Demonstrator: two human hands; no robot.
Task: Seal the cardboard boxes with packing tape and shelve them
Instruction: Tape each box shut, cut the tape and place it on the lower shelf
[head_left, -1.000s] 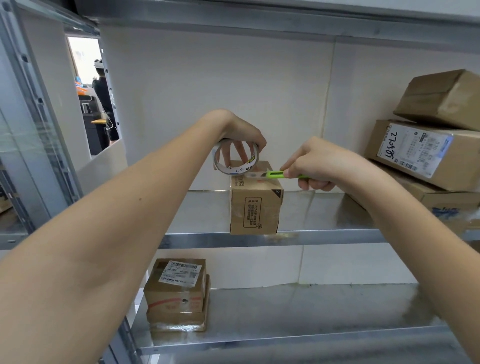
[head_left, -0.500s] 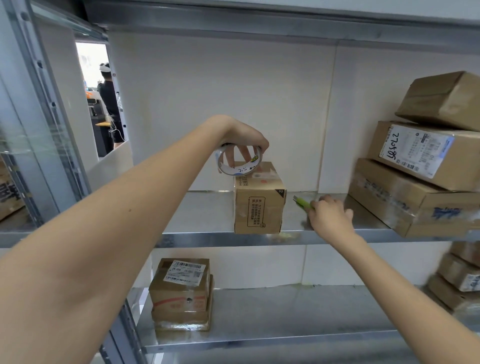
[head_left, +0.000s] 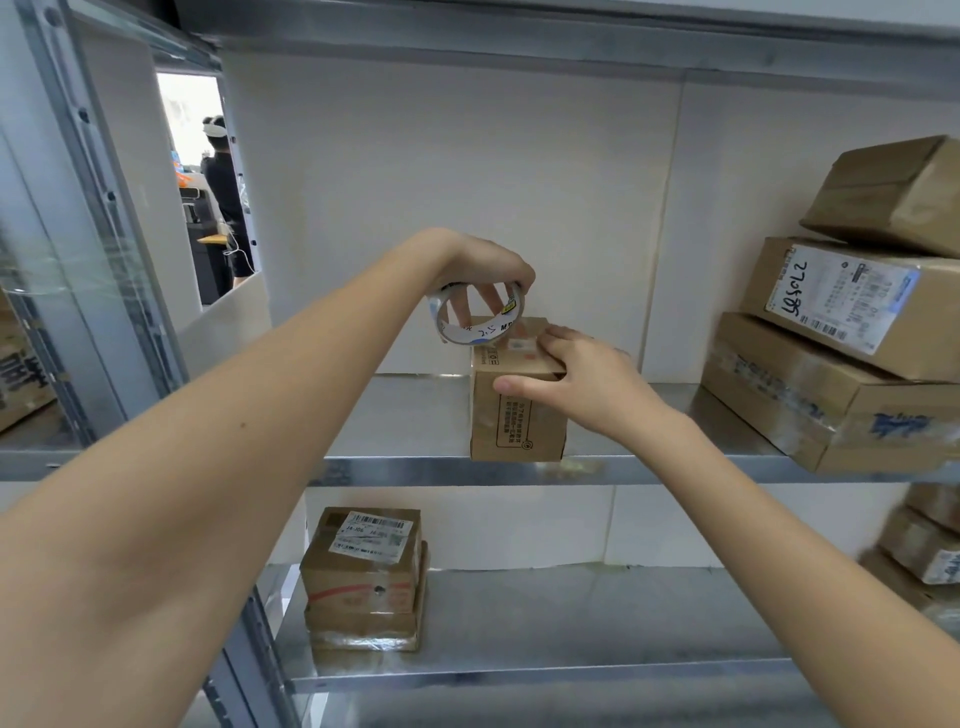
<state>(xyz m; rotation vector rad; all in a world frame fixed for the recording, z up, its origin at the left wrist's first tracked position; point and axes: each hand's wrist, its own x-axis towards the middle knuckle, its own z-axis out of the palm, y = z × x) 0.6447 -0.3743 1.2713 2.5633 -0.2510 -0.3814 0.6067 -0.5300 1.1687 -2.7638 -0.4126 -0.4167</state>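
Note:
A small brown cardboard box (head_left: 519, 426) stands upright near the front edge of the middle metal shelf (head_left: 410, 415). My left hand (head_left: 483, 265) grips a roll of clear packing tape (head_left: 475, 319) from above, and the roll hangs just over the box's top left corner. My right hand (head_left: 587, 379) rests on the box's top right part, fingers laid flat across the top and thumb stretched along the front face. The green cutter is not visible.
Large taped boxes (head_left: 841, 364) are stacked at the right of the same shelf. Two small boxes (head_left: 363, 571) are stacked on the lower shelf (head_left: 571, 623) at the left, with more boxes (head_left: 924, 551) at its right. A person (head_left: 223, 197) stands far off through the left gap.
My right hand held the green cutter at the tape, lowered it to the shelf right of the box, and now lies on the box without it. The left hand kept the roll in place.

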